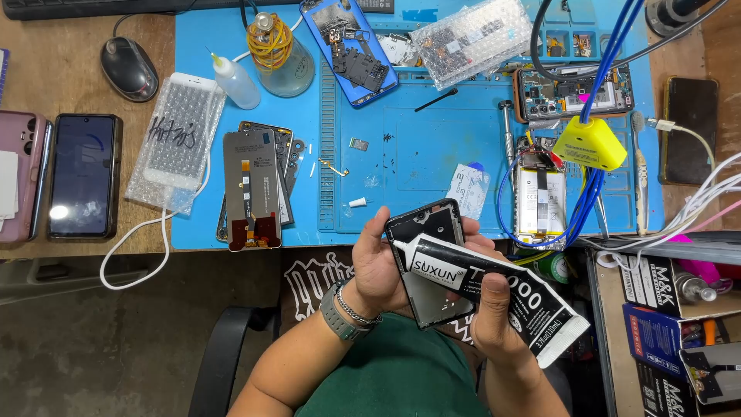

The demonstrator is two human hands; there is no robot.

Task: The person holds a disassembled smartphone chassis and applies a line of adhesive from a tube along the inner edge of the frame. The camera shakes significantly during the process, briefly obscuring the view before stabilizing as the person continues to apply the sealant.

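My left hand [376,266] grips a black phone frame [427,228] by its left edge, holding it tilted just off the near edge of the blue work mat [409,154]. My right hand [494,313] squeezes a black and white glue tube [532,305]. The tube's narrow tip rests on the frame's upper left side. A grey watch and a chain bracelet sit on my left wrist.
On the mat lie a loose display panel [251,189], a bubble-wrapped screen [176,139], a small dropper bottle [234,79], a glass bottle [278,50], an opened blue phone [351,50], a battery [540,202] and a yellow clamp [590,143]. A phone [82,176] and mouse [129,68] lie left. Boxes [671,324] stand right.
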